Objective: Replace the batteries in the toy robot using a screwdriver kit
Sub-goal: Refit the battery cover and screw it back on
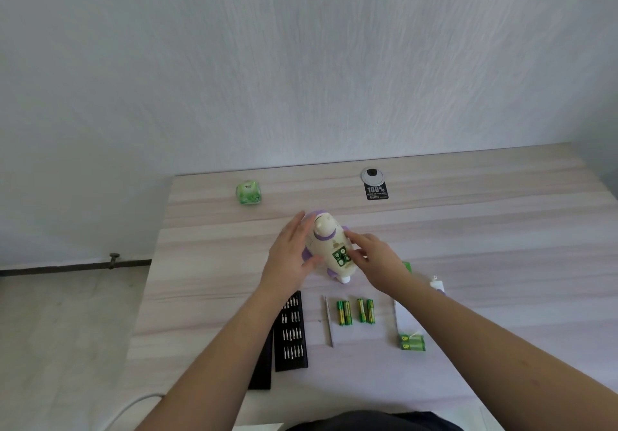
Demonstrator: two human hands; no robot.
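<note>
The toy robot (329,248) lies on its front mid-bench (468,230), its open battery bay showing green cells. The left hand (291,253) rests flat against its left side, fingers straight. The right hand (374,260) touches the bay with relaxed fingers, gripping nothing. Nearer lie the bit case (291,330), a screwdriver (328,320), four loose batteries (356,311) and a battery pack (413,342) to the right.
</note>
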